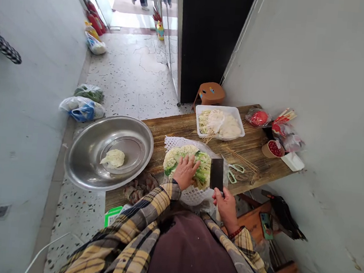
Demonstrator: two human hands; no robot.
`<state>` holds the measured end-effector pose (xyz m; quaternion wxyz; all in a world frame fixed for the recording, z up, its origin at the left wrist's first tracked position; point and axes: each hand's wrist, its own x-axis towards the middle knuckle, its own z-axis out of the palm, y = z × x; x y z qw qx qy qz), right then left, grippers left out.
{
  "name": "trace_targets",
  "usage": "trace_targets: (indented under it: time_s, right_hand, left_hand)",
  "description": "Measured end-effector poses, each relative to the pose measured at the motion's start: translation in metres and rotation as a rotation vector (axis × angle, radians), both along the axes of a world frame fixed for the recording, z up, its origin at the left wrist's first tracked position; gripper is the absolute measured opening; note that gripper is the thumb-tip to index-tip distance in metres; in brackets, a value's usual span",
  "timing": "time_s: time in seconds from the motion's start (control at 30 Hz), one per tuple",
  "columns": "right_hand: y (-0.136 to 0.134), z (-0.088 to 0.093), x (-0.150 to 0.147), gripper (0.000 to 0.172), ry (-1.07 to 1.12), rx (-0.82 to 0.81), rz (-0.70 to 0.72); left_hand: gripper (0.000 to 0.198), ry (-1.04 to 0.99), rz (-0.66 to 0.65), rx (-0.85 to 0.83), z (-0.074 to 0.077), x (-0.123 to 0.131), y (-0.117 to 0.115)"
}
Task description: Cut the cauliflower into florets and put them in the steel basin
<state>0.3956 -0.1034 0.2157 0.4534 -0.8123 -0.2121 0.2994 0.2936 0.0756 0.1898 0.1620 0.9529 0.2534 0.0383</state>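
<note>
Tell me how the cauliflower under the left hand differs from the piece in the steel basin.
The cauliflower head is large with green leaves; the piece is small and all pale. The head lies on white mesh on the table, under the left hand, with the cleaver in the right hand beside it; the piece lies alone, untouched, in the steel basin. Both are creamy white cauliflower.

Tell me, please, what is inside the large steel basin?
One cut cauliflower piece lies on the steel basin bottom; nothing else shows. Whatever is beneath that piece is covered.
</note>
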Motion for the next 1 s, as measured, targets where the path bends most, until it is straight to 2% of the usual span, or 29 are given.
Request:
trace_targets:
  time_s: [0.1,0.27,0.5,0.73,1.0]
  right_hand:
    - [-0.007,-0.002,0.004,0.04,0.004,-0.001,-0.005]
    - [-0.017,-0.004,0.011,0.037,0.018,0.001,-0.015]
    - [-0.012,-0.002,0.009,0.036,0.089,0.049,0.078]
    - [-0.016,-0.011,0.005,0.041,0.087,0.055,0.198]
    - [0.001,-0.025,0.02,0.04,0.041,-0.026,0.298]
  left_hand:
    - [0.072,0.07,0.009,0.055,-0.002,0.013,0.0]
    - [0.064,0.103,0.031,0.078,-0.002,0.019,0.006]
    - [0.06,0.133,0.212,0.084,0.0,0.024,0.005]
    - [0.056,0.156,0.399,0.077,0.0,0.033,0.009]
    - [0.055,0.212,0.388,0.052,0.002,0.04,0.012]
